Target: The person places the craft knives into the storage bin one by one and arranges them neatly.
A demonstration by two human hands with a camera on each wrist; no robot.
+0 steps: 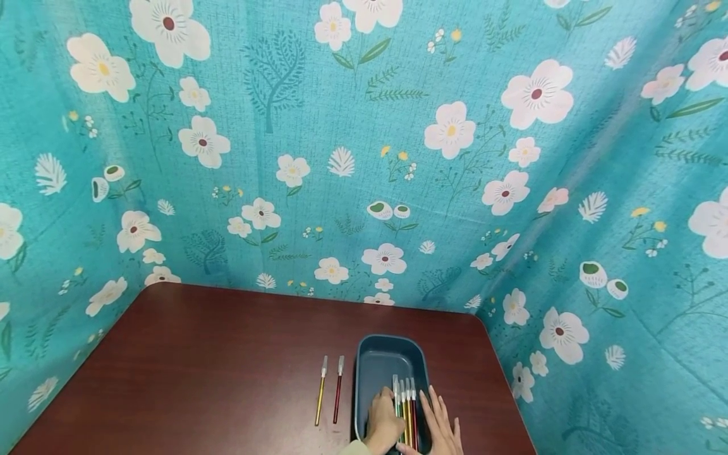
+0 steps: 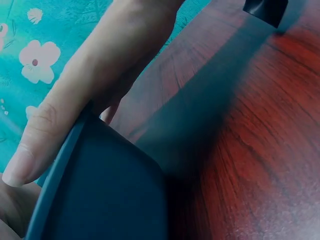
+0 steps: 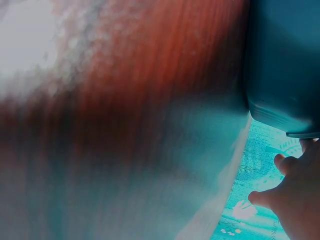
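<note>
In the head view, slim craft knives (image 1: 407, 414) with metallic handles and clear caps lie side by side in a dark blue tray (image 1: 361, 354). My left hand (image 1: 382, 422) reaches over the tray's left wall. Its curled fingers hold the green-handled craft knife (image 1: 397, 409) at the left of the row; their tips are partly hidden. My right hand (image 1: 442, 426) lies along the right rim with fingers straight and spread, its thumb near the knives' lower ends. The left wrist view has my left hand (image 2: 75, 95) over the tray's edge.
Left of the tray, a yellow craft knife (image 1: 321, 392) and a red craft knife (image 1: 338, 390) lie apart on the brown table (image 1: 227, 366). A teal floral curtain (image 1: 341, 158) stands behind and along the sides. A black object (image 2: 266, 11) shows at the left wrist view's top.
</note>
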